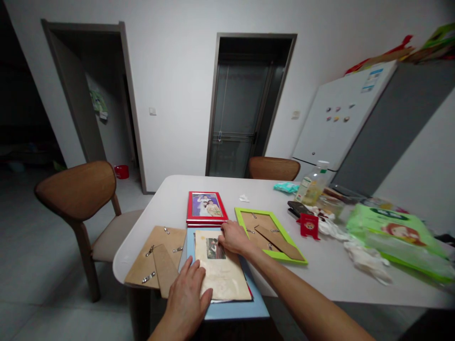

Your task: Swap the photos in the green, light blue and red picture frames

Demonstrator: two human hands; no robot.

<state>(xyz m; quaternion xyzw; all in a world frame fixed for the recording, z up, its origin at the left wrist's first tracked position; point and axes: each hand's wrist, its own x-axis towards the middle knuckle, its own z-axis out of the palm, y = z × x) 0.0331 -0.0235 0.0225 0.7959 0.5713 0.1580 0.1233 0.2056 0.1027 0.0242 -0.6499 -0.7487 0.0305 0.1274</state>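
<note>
A yellowed sheet (225, 279) with a small dark picture near its top lies on a light blue board or frame (236, 310) at the table's front edge. My left hand (187, 292) rests along the sheet's left side, fingers stretched and slightly apart. At the upper right of the sheet, my right hand (235, 238) has its fingers curled in against the paper, by the picture. Left of these lies a brown frame backing (145, 255) with metal clips and a stand. To the right is a green photo frame (284, 227), back side up, its stand lying across it.
Red photo frames (207, 220) are stacked beyond the sheet. On the right are a phone (298, 208), a red card (309, 226), an oil bottle (313, 182), crumpled tissue (368, 260) and a green package (391, 232). Wooden chairs (80, 189) stand at the left and behind.
</note>
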